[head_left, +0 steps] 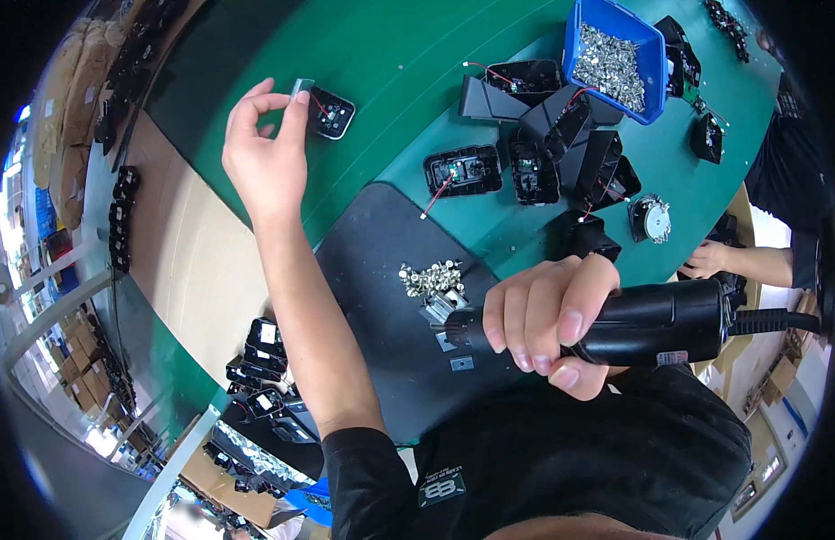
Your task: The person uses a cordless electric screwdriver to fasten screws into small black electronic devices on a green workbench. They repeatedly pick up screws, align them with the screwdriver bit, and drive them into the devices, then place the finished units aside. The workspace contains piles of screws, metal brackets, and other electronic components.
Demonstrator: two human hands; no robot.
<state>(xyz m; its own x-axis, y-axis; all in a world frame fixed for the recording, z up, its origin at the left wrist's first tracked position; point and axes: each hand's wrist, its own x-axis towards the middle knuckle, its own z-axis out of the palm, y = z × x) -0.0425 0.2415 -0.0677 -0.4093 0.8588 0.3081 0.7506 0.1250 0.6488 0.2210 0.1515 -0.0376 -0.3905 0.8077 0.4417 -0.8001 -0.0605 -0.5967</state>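
My left hand (269, 153) is stretched out over the green surface, pinching a small shiny metal plate (302, 87) between thumb and fingers. Just beside those fingertips lies a black plastic housing (334, 114) with a red wire in it; I cannot tell whether the plate touches it. Wrapped in my right hand (554, 324) is a black electric screwdriver (660, 322), held sideways with its cable running off to the right. Its front end points left, over the dark mat (363, 270). Near that end lie a heap of small screws (431, 277) and several metal plates (461, 364).
Several black housings (462, 171) with wires stand at the centre right, near a blue bin (660, 72) full of metal parts. A round metal piece (653, 220) lies nearby. At the right edge shows another person's hand (705, 259). More black parts (262, 346) sit lower left.
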